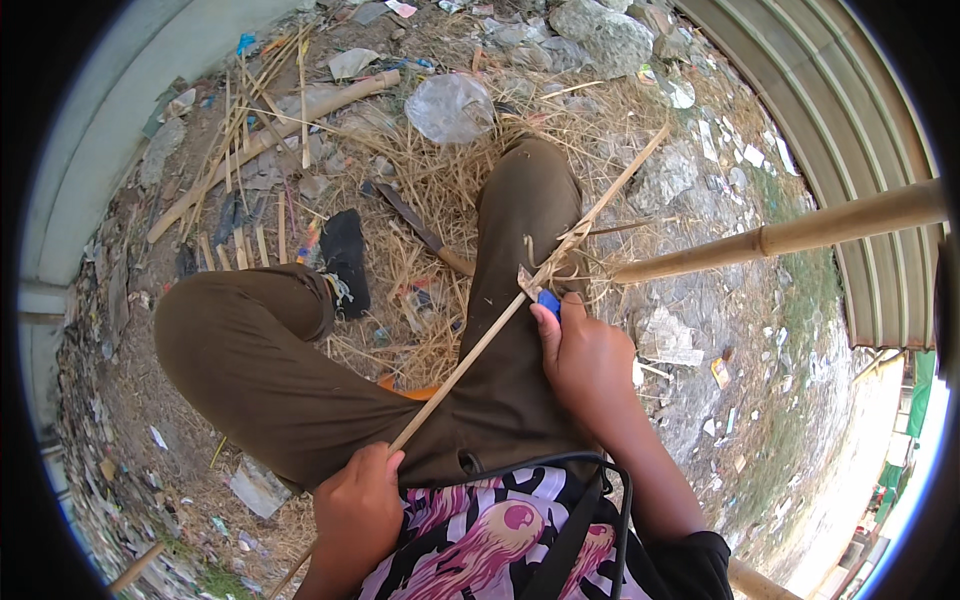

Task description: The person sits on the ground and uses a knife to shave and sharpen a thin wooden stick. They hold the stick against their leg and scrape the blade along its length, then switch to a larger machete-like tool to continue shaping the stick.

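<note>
My left hand (pixel 358 505) is closed round the lower part of a thin bamboo strip (pixel 470 358), close to my waist. The strip slants up and to the right across my lap, past my right knee. In my right hand (pixel 592 358) is a small blue-handled knife (pixel 547 300), my thumb and fingers pinching it. Its short blade (pixel 527 283) rests against the strip above my thigh. Curled shavings (pixel 572 240) hang from the strip just beyond the blade. Much of the knife's handle is hidden by my fingers.
A large curved blade with a wooden handle (pixel 425 235) lies on straw between my legs. Bamboo poles stand at the right (pixel 780 238) and lie at the far left (pixel 270 150) among split strips (pixel 303 95). Clear plastic (pixel 450 108), rubble (pixel 605 35) and a corrugated wall (pixel 830 110) surround me.
</note>
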The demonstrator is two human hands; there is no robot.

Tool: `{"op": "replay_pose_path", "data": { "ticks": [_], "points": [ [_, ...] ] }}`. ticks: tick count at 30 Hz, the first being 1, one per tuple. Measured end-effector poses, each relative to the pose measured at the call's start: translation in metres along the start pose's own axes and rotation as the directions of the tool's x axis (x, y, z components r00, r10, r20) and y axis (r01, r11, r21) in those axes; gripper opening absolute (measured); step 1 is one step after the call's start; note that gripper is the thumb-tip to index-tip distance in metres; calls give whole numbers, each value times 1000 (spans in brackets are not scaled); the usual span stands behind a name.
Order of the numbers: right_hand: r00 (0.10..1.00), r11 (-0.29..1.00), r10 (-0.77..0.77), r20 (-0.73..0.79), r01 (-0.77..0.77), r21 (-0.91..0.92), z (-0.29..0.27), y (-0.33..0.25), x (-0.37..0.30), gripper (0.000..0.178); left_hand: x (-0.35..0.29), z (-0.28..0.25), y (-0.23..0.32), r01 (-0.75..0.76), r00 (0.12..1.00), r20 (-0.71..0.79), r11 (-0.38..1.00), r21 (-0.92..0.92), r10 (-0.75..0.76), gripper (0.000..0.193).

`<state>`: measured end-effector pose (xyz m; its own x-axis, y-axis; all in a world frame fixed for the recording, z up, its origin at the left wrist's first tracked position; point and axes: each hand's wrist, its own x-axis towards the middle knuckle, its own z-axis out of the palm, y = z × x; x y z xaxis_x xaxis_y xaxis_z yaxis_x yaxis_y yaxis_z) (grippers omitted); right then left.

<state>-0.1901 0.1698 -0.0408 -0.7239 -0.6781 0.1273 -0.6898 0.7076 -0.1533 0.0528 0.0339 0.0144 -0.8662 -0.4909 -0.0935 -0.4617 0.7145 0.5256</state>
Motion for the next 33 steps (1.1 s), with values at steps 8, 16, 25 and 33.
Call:
{"op": "replay_pose_path", "data": {
  "ticks": [8, 16, 25, 33],
  "points": [
    [995, 994, 7, 98, -18, 110, -9, 7, 6, 44, -15, -23, -17, 54, 992, 112, 998, -42, -49, 10],
    [993, 991, -34, 112, 19, 135, -12, 5, 8, 45, 53, 8, 15, 126, 991, -10, 953, -276, -133, 33],
    [987, 989, -47, 155, 24, 144, -18, -5, 8, 45, 106, 40, 32, 104, 995, 31, 929, -355, -100, 36],
    [995, 994, -4, 95, -7, 113, -9, -9, 5, 45, 101, 35, 31, 101, 995, 21, 894, -437, -102, 36]
  ]
}}
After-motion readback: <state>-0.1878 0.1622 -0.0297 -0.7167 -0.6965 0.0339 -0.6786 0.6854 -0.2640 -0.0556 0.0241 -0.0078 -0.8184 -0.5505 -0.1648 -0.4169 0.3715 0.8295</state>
